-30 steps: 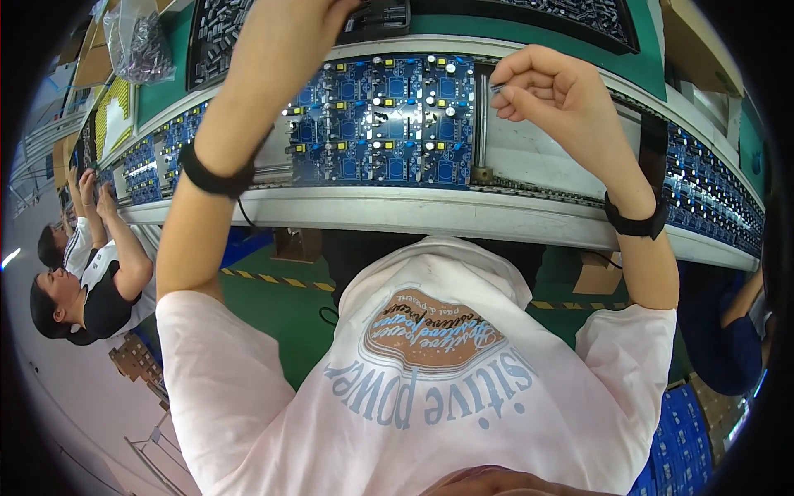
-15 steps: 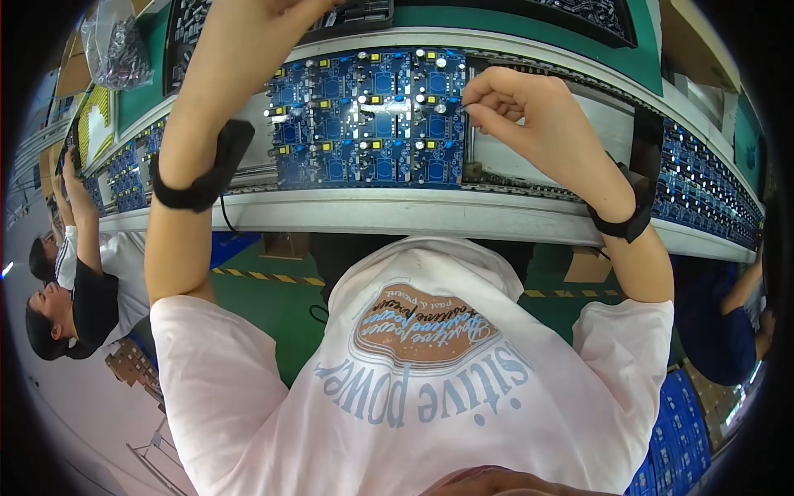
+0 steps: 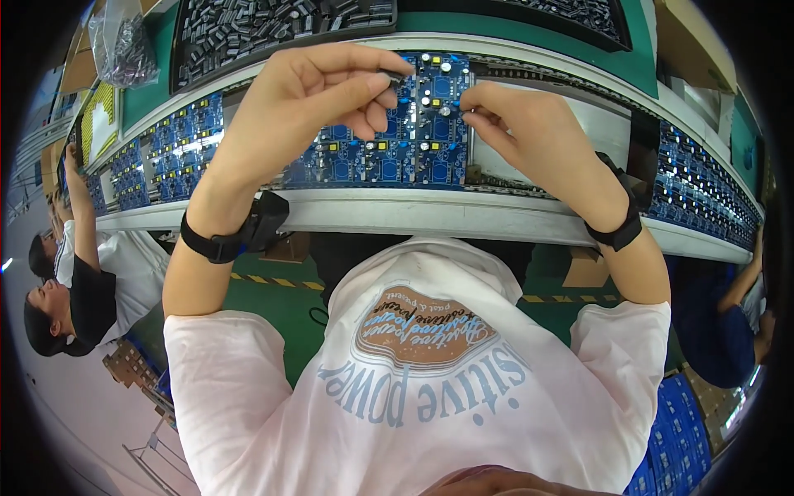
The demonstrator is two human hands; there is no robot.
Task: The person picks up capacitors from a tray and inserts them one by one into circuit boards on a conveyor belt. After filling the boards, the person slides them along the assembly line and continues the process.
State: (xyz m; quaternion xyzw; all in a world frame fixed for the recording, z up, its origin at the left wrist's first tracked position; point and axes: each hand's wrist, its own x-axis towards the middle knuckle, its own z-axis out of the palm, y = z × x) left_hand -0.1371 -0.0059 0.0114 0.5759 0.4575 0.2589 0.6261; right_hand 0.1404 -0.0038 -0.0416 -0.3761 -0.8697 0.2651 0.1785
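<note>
A panel of blue circuit boards (image 3: 442, 169), fitted with yellow, white and blue parts, lies on the conveyor in front of me. Above its upper middle is my left hand (image 3: 306, 103), closed, with a small dark capacitor (image 3: 396, 78) pinched between thumb and index finger. This hand covers much of the panel's left part. My right hand (image 3: 533, 124) is at the panel's right edge, thumb and forefinger drawn together beside a white round part. Whatever those fingertips hold is too small to make out. Both wrists wear black bands.
Beyond the conveyor rail stands a black tray (image 3: 285, 40) full of dark capacitors; another black tray (image 3: 579, 15) is at the far right. A clear bag (image 3: 122, 50) of parts sits far left. More boards (image 3: 703, 186) line the conveyor. Other people work at both sides.
My left hand has come back from the far tray to above the panel, now with a capacitor in its fingers. My right hand has stayed near the panel's right edge, shifting slightly.
</note>
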